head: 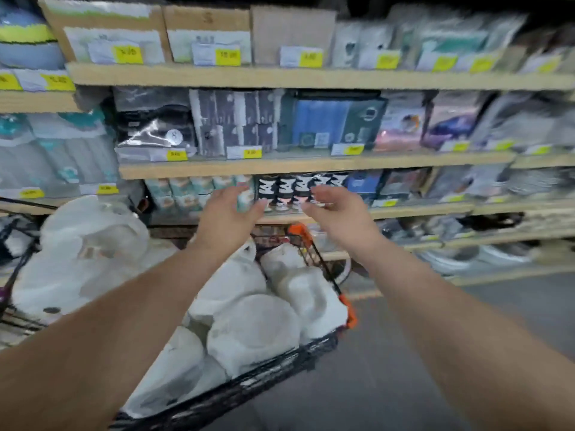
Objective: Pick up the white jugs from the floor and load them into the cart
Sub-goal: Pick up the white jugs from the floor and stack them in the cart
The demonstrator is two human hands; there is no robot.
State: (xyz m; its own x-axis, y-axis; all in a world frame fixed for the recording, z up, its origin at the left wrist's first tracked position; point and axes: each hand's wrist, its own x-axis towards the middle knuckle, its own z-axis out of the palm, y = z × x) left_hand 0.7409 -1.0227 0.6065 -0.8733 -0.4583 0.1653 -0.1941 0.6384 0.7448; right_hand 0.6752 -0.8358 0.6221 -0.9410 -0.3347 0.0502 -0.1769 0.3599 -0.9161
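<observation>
Head view shows two bare arms reaching out over a black cart [314, 357] with orange corners. The left hand [228, 213] and the right hand [337, 213] are both spread wide and hold nothing. About six white jugs [253, 332] are piled in the cart. Far behind stand wooden shelves [311, 168] with yellow tags.

The cart [314, 356] is heaped with white jugs [252, 331] up to and above its black wire rim, leaving little open room inside. Above the heap the air is free, and the left hand [228, 213] and right hand [337, 213] hang there, empty and spread. Stocked shelves [311, 169] wall off the far side. The grey floor [404, 353] right of the cart lies open.
</observation>
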